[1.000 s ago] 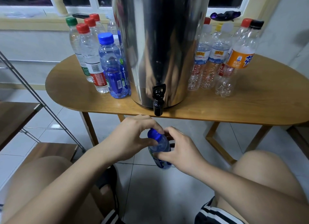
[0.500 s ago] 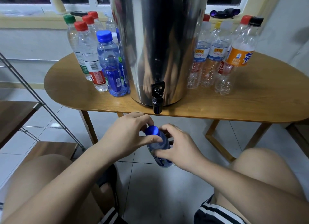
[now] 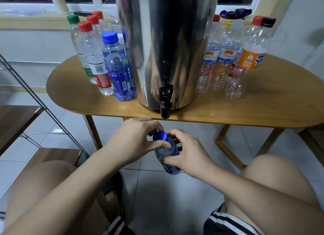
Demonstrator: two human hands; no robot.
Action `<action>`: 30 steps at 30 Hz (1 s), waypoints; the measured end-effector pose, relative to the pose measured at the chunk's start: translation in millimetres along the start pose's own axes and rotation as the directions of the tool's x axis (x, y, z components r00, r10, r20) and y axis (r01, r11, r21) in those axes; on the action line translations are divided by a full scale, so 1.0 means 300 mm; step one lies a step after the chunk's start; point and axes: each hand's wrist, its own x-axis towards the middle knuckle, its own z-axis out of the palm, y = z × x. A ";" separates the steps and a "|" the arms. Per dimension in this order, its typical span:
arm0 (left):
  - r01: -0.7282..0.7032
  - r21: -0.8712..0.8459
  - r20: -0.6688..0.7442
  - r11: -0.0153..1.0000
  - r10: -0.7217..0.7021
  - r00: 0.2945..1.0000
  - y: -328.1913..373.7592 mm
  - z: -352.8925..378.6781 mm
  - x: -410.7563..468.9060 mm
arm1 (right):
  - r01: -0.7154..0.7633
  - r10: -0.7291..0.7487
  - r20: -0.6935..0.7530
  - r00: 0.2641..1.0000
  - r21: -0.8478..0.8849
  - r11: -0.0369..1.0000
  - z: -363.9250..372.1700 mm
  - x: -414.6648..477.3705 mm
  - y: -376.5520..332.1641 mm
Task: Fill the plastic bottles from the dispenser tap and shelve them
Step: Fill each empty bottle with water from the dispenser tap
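A small blue plastic bottle (image 3: 169,157) is held below the table edge, under the black tap (image 3: 165,101) of the steel dispenser (image 3: 166,42). My left hand (image 3: 135,140) pinches its blue cap (image 3: 159,136) between thumb and fingers. My right hand (image 3: 189,154) grips the bottle's body from the right. Filled bottles stand left of the dispenser, among them a blue one (image 3: 117,66) and a red-capped one (image 3: 95,59). Empty clear bottles (image 3: 228,59) stand to its right.
The wooden table (image 3: 263,105) holds the dispenser at its front edge. A metal-framed shelf rack with wooden boards (image 3: 15,119) stands at the left. My knees (image 3: 273,178) flank the tiled floor below the bottle. A windowsill runs behind the table.
My left fingers have shifted around the blue cap while my right hand keeps hold of the bottle. The bottle stays in about the same place under the tap.
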 end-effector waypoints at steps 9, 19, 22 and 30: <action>-0.070 -0.040 0.031 0.997 0.072 0.997 0.020 0.001 -0.006 | 0.011 -0.010 -0.029 1.000 0.031 0.999 -0.007 -0.003 -0.014; -0.075 -0.203 -0.002 0.976 0.076 0.997 0.014 0.003 -0.010 | -0.014 0.015 -0.011 1.000 0.062 0.998 -0.024 -0.014 -0.015; -0.040 -0.337 -0.061 0.941 0.020 0.998 -0.002 0.001 -0.028 | 0.008 -0.007 -0.017 1.000 0.061 0.998 -0.038 -0.018 -0.021; 0.152 -0.426 0.118 0.892 -0.111 0.987 -0.090 0.002 -0.067 | 0.013 -0.004 -0.052 0.999 0.160 0.987 -0.087 -0.028 -0.035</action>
